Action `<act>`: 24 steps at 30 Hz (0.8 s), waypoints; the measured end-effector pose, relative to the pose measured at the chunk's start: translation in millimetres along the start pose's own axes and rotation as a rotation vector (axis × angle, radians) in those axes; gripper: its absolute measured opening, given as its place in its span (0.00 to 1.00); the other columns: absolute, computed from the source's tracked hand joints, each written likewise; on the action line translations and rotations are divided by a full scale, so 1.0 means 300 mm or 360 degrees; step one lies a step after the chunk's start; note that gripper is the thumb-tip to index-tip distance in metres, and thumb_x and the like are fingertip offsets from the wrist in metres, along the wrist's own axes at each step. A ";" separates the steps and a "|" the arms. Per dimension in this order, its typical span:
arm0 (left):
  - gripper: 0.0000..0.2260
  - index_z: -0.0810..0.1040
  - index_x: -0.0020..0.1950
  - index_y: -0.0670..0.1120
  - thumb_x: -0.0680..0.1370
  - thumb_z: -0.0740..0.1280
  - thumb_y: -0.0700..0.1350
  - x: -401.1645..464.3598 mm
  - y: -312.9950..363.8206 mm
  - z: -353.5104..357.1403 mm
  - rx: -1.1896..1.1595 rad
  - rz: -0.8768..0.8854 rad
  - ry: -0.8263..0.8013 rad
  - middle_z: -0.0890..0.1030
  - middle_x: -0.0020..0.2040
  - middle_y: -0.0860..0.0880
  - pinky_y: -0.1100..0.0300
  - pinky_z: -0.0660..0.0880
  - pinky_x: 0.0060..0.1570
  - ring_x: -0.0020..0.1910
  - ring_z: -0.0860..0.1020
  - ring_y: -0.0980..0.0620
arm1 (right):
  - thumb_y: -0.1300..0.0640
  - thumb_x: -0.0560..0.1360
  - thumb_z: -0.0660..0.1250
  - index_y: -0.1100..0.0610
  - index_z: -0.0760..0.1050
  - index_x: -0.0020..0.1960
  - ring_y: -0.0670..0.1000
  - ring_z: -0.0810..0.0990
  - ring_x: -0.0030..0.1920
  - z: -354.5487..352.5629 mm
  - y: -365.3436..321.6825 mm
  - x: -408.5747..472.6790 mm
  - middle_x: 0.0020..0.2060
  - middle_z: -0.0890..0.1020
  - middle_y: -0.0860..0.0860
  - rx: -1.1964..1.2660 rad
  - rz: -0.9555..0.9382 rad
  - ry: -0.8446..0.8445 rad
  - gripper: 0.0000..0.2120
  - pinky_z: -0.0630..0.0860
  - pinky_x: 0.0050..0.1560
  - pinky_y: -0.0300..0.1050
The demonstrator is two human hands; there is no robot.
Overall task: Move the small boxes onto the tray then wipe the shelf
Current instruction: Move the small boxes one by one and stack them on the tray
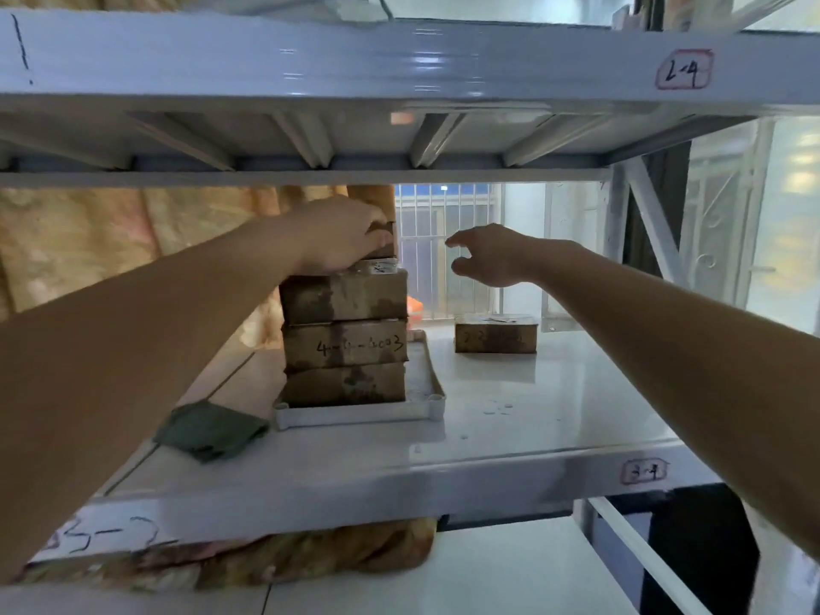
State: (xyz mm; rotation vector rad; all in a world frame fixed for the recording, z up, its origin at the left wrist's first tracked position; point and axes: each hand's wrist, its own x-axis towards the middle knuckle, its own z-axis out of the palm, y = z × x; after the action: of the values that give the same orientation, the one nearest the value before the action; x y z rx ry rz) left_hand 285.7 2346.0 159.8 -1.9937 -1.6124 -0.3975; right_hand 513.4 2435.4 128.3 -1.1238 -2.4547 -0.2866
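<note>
A white tray (432, 403) sits on the white shelf (510, 419) and carries a stack of brown cardboard boxes (345, 344). My left hand (341, 235) rests on the top box (386, 248) of the stack, fingers wrapped over it. My right hand (492, 255) hovers to the right of the stack, fingers apart and curled, holding nothing. One more small brown box (494, 334) stands alone on the shelf, back right of the tray. A dark green cloth (210, 430) lies folded on the shelf, left of the tray's front corner.
The upper shelf (399, 68) hangs low over the stack. A window with bars (443, 246) is behind. A patterned fabric (133, 241) hangs at back left. A few water drops (497, 410) lie on the shelf right of the tray.
</note>
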 end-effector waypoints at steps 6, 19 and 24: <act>0.24 0.68 0.74 0.51 0.81 0.56 0.61 0.054 0.309 0.113 -0.0104 -0.0058 -0.0041 0.71 0.72 0.48 0.54 0.66 0.61 0.69 0.70 0.47 | 0.50 0.81 0.60 0.55 0.64 0.75 0.56 0.67 0.71 0.030 0.158 -0.149 0.74 0.67 0.53 0.0080 -0.0047 -0.0102 0.24 0.63 0.69 0.49; 0.23 0.69 0.72 0.47 0.82 0.56 0.58 0.148 0.599 0.398 0.0022 -0.0227 -0.0466 0.75 0.66 0.44 0.48 0.72 0.59 0.61 0.75 0.43 | 0.50 0.80 0.60 0.54 0.64 0.75 0.58 0.70 0.68 0.182 0.509 -0.254 0.70 0.72 0.56 0.0031 0.0006 -0.0379 0.25 0.67 0.63 0.49; 0.23 0.69 0.72 0.46 0.82 0.56 0.58 0.216 0.540 0.487 0.0072 -0.0337 -0.0594 0.74 0.67 0.43 0.50 0.71 0.60 0.62 0.74 0.44 | 0.49 0.79 0.62 0.55 0.63 0.75 0.58 0.69 0.68 0.270 0.556 -0.155 0.70 0.71 0.56 0.0077 0.0052 -0.0420 0.26 0.67 0.63 0.49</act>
State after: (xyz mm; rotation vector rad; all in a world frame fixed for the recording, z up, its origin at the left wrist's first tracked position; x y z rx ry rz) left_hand 442.3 2459.9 40.2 -1.9522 -2.0511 -0.0633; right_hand 643.4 2541.5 36.7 -1.2489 -2.6509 -0.0718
